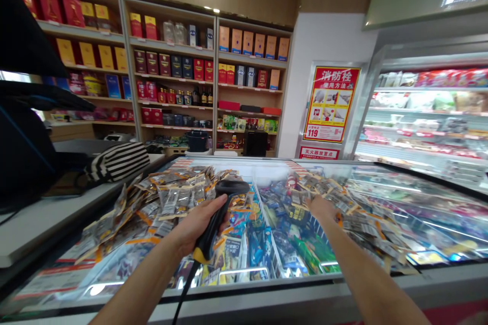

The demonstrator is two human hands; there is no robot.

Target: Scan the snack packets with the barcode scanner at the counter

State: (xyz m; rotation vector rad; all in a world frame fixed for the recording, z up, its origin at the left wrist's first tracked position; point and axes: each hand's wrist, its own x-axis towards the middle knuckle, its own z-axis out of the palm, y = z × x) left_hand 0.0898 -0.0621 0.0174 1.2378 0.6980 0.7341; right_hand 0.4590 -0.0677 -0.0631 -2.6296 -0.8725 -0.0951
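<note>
My left hand (202,221) is wrapped around the handle of a black barcode scanner (215,231) with a yellow base and a trailing cable. The scanner's head is over the freezer's glass top. To its left lies a heap of small clear-and-brown packets (179,198) with orange strips. My right hand (322,209) is closed at the near edge of a second heap of packets (358,208). A small packet (300,197) shows at its fingertips, and the grip itself is partly hidden.
Under the glass, the chest freezer (267,284) holds colourful bags in wire-divided sections. A striped black-and-white bag (120,162) sits on the counter (23,238) at left, beside a dark checkout screen. Shelves of boxed goods (171,66) and a lit refrigerated display (430,111) stand behind.
</note>
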